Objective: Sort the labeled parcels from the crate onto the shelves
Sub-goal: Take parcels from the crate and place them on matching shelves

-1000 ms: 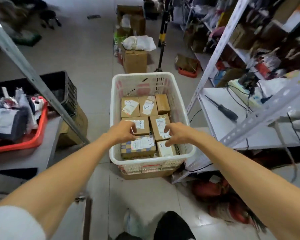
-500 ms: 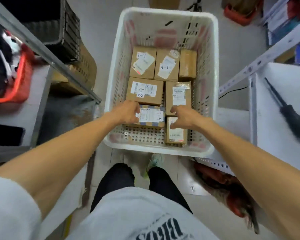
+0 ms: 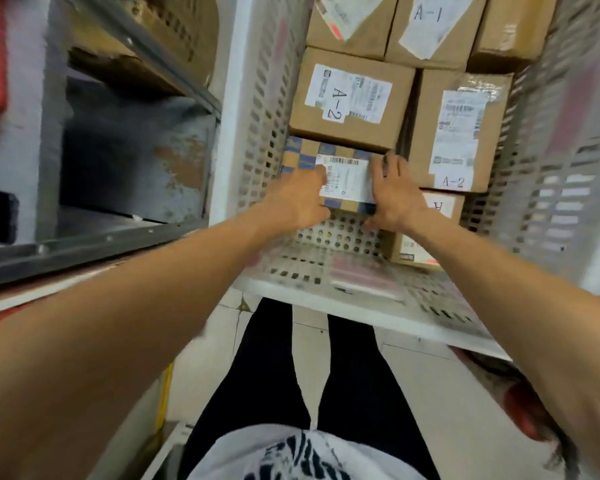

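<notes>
Left hand [image 3: 300,199] and right hand [image 3: 394,199], fingers spread, clamp the checkered parcel [image 3: 340,174] inside the crate [image 3: 548,188]; wedged neighbours may drag, loosening the hold.

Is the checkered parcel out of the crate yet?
No. The checkered parcel sits inside the crate, both hands on it.

Even indoor light; edges motion-blurred, stretched; light source perhaps overhead.
</notes>
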